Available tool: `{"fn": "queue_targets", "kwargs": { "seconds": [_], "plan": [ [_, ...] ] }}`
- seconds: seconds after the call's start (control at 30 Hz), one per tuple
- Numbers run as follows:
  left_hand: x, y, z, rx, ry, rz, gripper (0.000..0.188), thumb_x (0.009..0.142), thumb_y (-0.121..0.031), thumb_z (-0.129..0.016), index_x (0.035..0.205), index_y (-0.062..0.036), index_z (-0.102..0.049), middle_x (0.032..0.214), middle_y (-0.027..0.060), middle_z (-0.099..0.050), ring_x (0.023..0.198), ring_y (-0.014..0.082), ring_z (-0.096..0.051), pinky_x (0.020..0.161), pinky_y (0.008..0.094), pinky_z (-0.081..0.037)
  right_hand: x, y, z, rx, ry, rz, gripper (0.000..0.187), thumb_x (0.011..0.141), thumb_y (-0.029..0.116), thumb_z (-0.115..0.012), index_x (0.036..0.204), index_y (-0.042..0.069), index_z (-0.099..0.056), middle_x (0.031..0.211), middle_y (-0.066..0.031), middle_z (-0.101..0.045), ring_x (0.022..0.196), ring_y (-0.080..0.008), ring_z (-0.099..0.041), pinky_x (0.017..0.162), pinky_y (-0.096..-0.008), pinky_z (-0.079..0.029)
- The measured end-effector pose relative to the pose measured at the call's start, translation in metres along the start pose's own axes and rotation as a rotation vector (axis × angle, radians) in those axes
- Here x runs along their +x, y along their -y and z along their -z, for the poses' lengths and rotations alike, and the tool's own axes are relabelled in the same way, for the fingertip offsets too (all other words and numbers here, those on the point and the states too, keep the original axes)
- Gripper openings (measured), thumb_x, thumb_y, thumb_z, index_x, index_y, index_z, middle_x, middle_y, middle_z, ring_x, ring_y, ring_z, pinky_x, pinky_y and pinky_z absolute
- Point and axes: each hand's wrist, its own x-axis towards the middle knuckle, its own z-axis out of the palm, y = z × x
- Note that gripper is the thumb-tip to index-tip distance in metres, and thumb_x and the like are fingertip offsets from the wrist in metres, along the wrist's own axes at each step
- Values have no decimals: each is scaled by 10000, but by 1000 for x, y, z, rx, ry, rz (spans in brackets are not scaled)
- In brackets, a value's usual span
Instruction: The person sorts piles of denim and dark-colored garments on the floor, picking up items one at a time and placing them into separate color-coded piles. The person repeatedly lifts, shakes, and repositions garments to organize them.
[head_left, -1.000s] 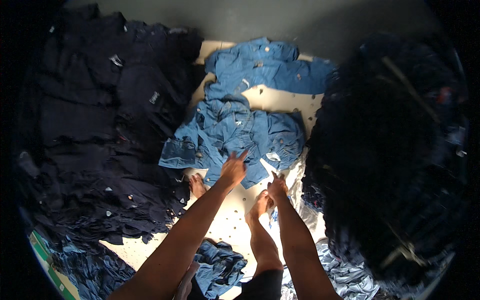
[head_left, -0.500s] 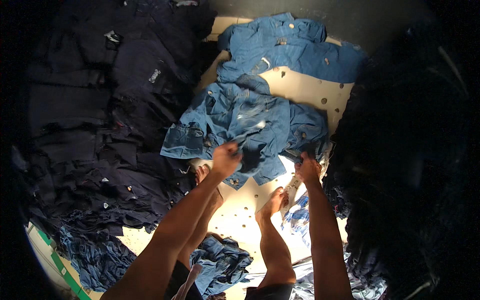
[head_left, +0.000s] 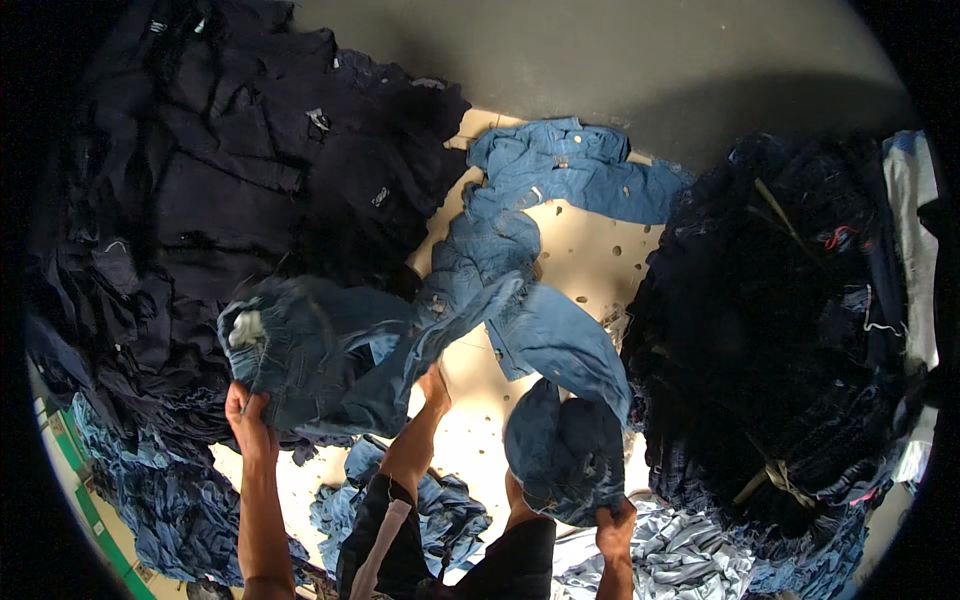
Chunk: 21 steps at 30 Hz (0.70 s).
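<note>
A blue denim garment (head_left: 340, 385) hangs spread in the air between my two hands, slightly blurred by motion. My left hand (head_left: 252, 412) is closed on its lower left edge, near a pale patch. At the lower right, my right hand (head_left: 616, 520) grips the end of a long, tube-like part that bulges and folds. Whether the garment is a shirt or trousers is hard to make out. Another blue garment (head_left: 490, 245) lies just beyond it, partly covered. Farther off, a blue garment (head_left: 580, 170) is stretched out on the floor.
A tall heap of dark clothes (head_left: 230, 190) rises on the left, another dark heap (head_left: 770, 350) on the right. Crumpled blue cloth (head_left: 450, 515) lies by my legs, grey-white cloth (head_left: 690, 550) at lower right. Dark spots dot the pale floor (head_left: 590, 260); a grey wall (head_left: 620, 50) stands behind.
My hands have moved apart and nearer to me, the left one far to the left. The blue garment has been lifted off the floor and spread between them. The view has shifted.
</note>
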Motion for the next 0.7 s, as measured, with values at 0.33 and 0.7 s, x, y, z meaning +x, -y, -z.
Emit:
{"fn": "queue_targets", "kwargs": {
  "seconds": [0.33, 0.7],
  "plan": [
    [-34, -49, -43, 506, 278, -304, 320, 639, 97, -540, 588, -105, -297, 587, -59, -329, 538, 64, -286, 494, 248, -238, -44, 45, -27, -202, -247, 164, 213, 790, 137, -452, 798, -49, -556, 645, -103, -566, 581, -182, -483, 543, -352, -419],
    [-262, 20, -123, 776, 1476, -70, 137, 842, -179, -636, 922, -90, -568, 1195, 149, -614, 979, 303, -649, 753, 409, -539, -53, 76, -80, 348, 129, -109, 661, 825, 390, -712, 1261, -53, -486, 1131, -96, -609, 1003, -241, -559, 923, -354, -421]
  ]
}}
